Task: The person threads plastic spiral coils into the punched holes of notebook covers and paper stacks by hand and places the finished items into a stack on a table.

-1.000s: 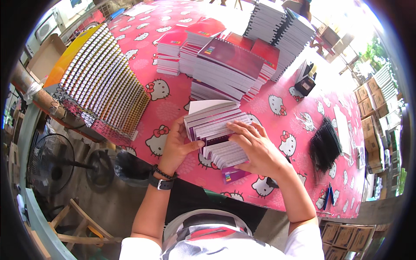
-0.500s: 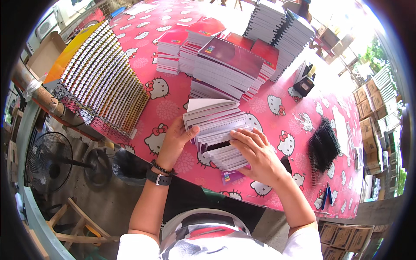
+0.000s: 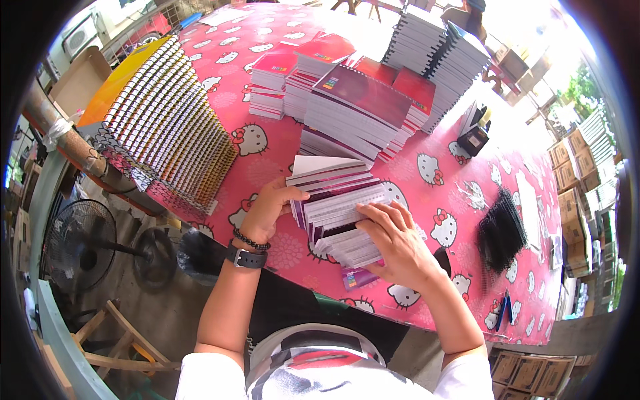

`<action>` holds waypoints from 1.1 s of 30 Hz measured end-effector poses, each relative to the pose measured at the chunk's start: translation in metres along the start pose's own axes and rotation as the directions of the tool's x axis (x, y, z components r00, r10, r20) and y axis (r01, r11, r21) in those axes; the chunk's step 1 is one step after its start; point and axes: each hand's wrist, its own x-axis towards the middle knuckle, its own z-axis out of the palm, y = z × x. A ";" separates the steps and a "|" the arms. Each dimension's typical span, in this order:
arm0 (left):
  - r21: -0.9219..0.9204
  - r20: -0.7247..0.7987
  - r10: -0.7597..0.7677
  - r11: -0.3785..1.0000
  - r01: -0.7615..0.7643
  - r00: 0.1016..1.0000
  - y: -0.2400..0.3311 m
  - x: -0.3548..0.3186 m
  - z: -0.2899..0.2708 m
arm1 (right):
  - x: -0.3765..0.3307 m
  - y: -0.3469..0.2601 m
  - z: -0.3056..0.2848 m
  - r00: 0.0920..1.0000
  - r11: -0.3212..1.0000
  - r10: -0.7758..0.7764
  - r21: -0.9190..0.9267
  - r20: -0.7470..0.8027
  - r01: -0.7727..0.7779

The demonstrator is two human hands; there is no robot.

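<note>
Bookbinding workshop: black coils (image 3: 502, 230), notebooks (image 3: 167, 127), cartons (image 3: 530, 375)

Desk (image 3: 230, 103) under a pink cloth printed with white cat heads; far edge bleached by strong daylight from upper right (pattern nearly lost in the glare). Left of it, a rusty pipe (image 3: 80, 150) and an open cardboard carton (image 3: 80, 80); beyond, a white air-conditioner unit (image 3: 81, 37). Grey floor (image 3: 157, 313) lower left, dim: black standing fan (image 3: 81, 245), dark plastic bag (image 3: 200, 253) near the desk edge, pale wooden frame (image 3: 133, 363). Right side: brown boxes (image 3: 570, 160) piled high, green foliage (image 3: 573, 87) behind in full sun. More cartons (image 3: 533, 375) stacked low at lower right, in shade.
</note>
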 end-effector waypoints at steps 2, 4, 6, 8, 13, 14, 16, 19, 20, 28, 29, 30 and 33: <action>0.005 0.030 -0.015 1.000 0.015 0.999 -0.002 0.003 -0.005 | -0.001 0.000 0.001 1.000 1.000 0.001 0.002 0.001 -0.001; 0.002 0.054 -0.020 1.000 0.020 0.998 -0.002 0.006 -0.010 | -0.001 0.001 0.003 1.000 1.000 -0.002 0.017 -0.002 0.002; -0.021 0.087 -0.014 1.000 0.016 0.996 -0.004 0.009 -0.011 | -0.001 0.000 0.003 1.000 1.000 0.006 0.015 -0.007 -0.006; 0.063 0.104 0.088 0.994 -0.094 0.991 -0.009 0.007 -0.013 | 0.000 -0.002 0.001 1.000 1.000 -0.001 -0.001 0.000 0.001; 0.098 0.233 0.290 0.943 -0.319 0.928 -0.014 -0.001 -0.007 | 0.012 0.001 0.003 0.997 0.998 -0.061 0.027 0.056 0.060; 0.130 0.241 0.292 0.935 -0.329 0.926 -0.014 -0.001 -0.009 | 0.014 0.002 0.002 0.996 0.998 -0.063 0.026 0.067 0.062; 0.104 0.242 0.221 0.962 -0.252 0.945 -0.013 -0.002 -0.014 | 0.015 0.002 0.000 0.994 0.998 -0.067 0.024 0.088 0.066; 0.022 0.239 0.086 0.995 -0.094 0.967 -0.013 -0.004 -0.014 | 0.011 0.001 0.002 0.995 0.998 -0.060 0.038 0.078 0.057; 0.063 0.242 0.096 0.991 -0.115 0.965 -0.009 -0.007 -0.008 | 0.008 0.001 0.003 0.996 0.998 -0.063 0.021 0.066 0.062; 0.055 0.105 0.073 0.995 -0.079 0.992 -0.011 -0.002 -0.011 | -0.001 -0.003 0.003 0.998 0.998 -0.059 0.008 0.028 0.059; 0.054 0.089 0.059 0.996 -0.064 0.994 -0.008 -0.001 -0.011 | -0.002 -0.004 0.004 0.998 0.998 -0.057 0.007 0.022 0.057; 0.053 0.072 0.045 0.997 -0.049 0.996 -0.006 0.001 -0.012 | -0.003 -0.004 0.004 0.998 0.998 -0.056 0.006 0.017 0.056; -0.061 0.171 -0.029 0.997 0.040 0.985 -0.003 0.003 -0.016 | -0.007 -0.005 0.002 0.998 0.999 -0.047 0.024 0.032 0.046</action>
